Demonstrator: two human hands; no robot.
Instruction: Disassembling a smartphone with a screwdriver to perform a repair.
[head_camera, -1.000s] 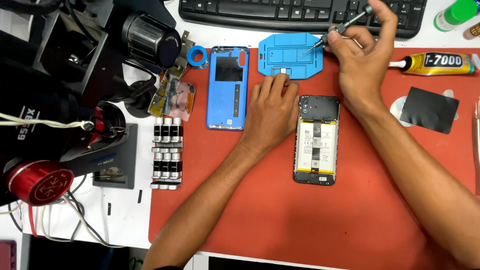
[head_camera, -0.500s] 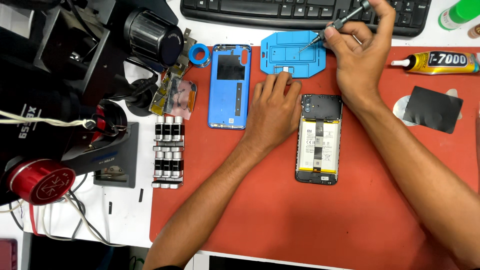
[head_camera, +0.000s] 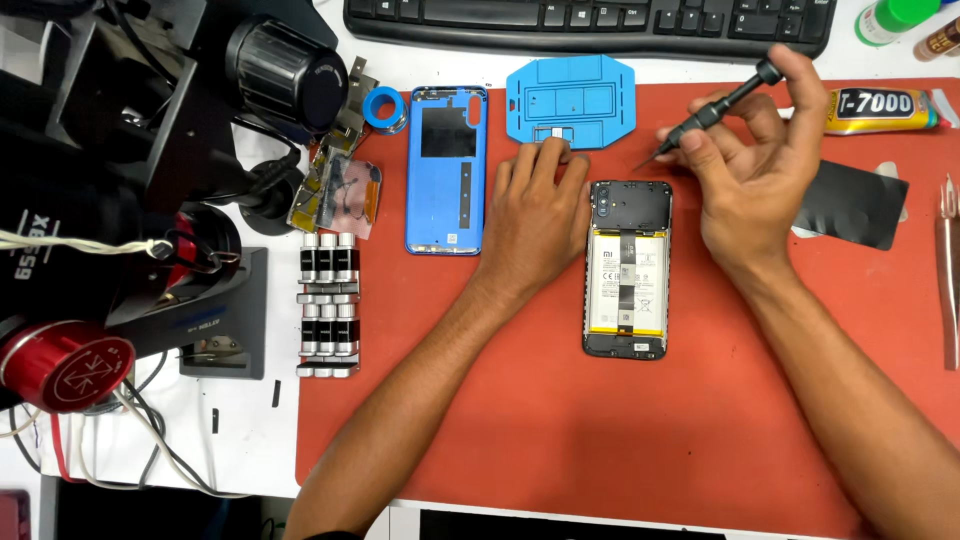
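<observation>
An opened phone (head_camera: 627, 268) with its battery showing lies face down on the red mat (head_camera: 600, 430). My right hand (head_camera: 750, 170) holds a thin black screwdriver (head_camera: 715, 110), its tip hovering just right of the phone's top edge. My left hand (head_camera: 535, 215) rests flat on the mat left of the phone, fingertips touching the lower edge of a blue plastic tray (head_camera: 570, 100). The blue back cover (head_camera: 447, 168) lies left of that hand.
A black keyboard (head_camera: 590, 25) runs along the back. A glue tube (head_camera: 880, 108), a black sheet (head_camera: 855, 205) and tweezers (head_camera: 950, 270) lie right. Metal blocks (head_camera: 328, 305), a blue tape roll (head_camera: 385, 107) and a black microscope (head_camera: 150, 130) stand left.
My right hand has drawn the screwdriver away from the blue tray, rightward and down toward the phone's top. My left hand has stayed put.
</observation>
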